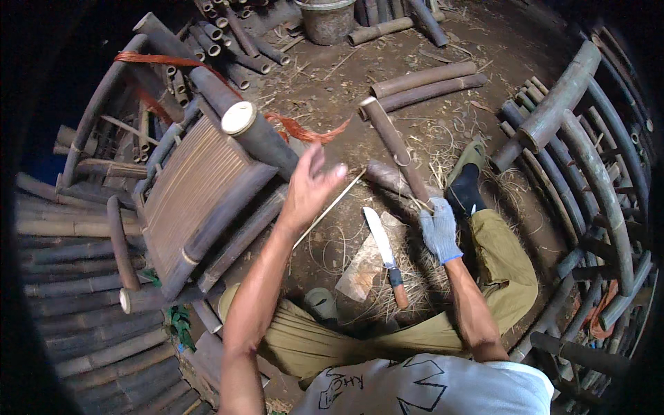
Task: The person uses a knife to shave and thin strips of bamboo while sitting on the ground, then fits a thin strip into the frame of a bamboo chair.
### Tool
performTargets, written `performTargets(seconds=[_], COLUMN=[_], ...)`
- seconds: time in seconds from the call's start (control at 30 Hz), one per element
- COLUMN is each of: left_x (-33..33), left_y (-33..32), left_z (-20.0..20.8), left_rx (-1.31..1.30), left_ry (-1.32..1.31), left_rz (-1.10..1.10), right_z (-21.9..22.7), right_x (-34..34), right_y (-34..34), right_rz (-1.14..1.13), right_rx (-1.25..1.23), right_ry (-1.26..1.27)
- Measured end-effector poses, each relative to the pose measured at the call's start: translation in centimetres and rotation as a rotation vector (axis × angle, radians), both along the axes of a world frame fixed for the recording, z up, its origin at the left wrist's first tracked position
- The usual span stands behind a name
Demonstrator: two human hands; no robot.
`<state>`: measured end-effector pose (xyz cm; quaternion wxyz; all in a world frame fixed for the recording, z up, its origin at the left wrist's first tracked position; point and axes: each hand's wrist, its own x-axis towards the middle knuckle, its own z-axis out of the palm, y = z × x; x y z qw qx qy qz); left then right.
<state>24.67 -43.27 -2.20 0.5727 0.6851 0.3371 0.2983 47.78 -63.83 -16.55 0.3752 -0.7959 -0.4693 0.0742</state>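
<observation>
My left hand (312, 187) is bare and raised with its fingers apart, beside the thick bamboo arm (266, 142) of a bamboo chair (197, 187). A thin pale bamboo strip (332, 207) slants just below it. My right hand (440, 229), in a grey-blue glove, is closed around the near end of a narrow brown bamboo piece (394, 142). Thin slivers stick out by its fingers. Under that piece lies a thicker bamboo length (391, 178). Between my legs, a knife (382, 242) with a black and wooden handle rests across a flat wooden board (360, 272).
Two bamboo lengths (429, 83) lie ahead on the dirt floor, among shavings (443, 152). A bucket (326, 21) and stacked bamboo (214, 34) stand farther off. Bamboo frames (595, 152) crowd the right; bamboo slats (90, 277) cover the left. Orange strapping (304, 128) hangs by the chair.
</observation>
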Motion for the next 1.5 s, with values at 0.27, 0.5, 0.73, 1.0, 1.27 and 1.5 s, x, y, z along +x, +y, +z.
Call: performTargets(seconds=[0.27, 0.5, 0.73, 1.0, 1.27, 1.5], left_x=[1.8, -3.8, -3.9, -2.2, -1.6, -1.1], left_y=[-4.5, -2.4, -3.3, -7.7, -9.8, -11.3], left_z=[10.8, 5.9, -1.2, -1.4, -1.1, -2.0], left_rx=[0.164, 0.306, 0.215, 0.245, 0.173, 0.227], left_ry=[-0.357, -0.55, -0.469, -0.41, -0.315, -0.248], left_rz=[0.218, 0.166, 0.244, 0.008, -0.108, -0.065], right_z=[6.6, -3.3, -1.5, 12.6, 22.6, 22.6], right_x=[-6.6, -10.9, -11.0, -8.2, -9.9, -11.1], right_y=[1.0, -5.9, -7.1, -8.5, -10.6, -9.2], right_rz=[0.24, 0.065, 0.052, 0.052, 0.316, 0.419], right_rx=[0.176, -0.943, -0.779, -0.286, -0.066, -0.119], right_ry=[-0.102, 0.247, 0.602, 0.572, 0.399, 0.248])
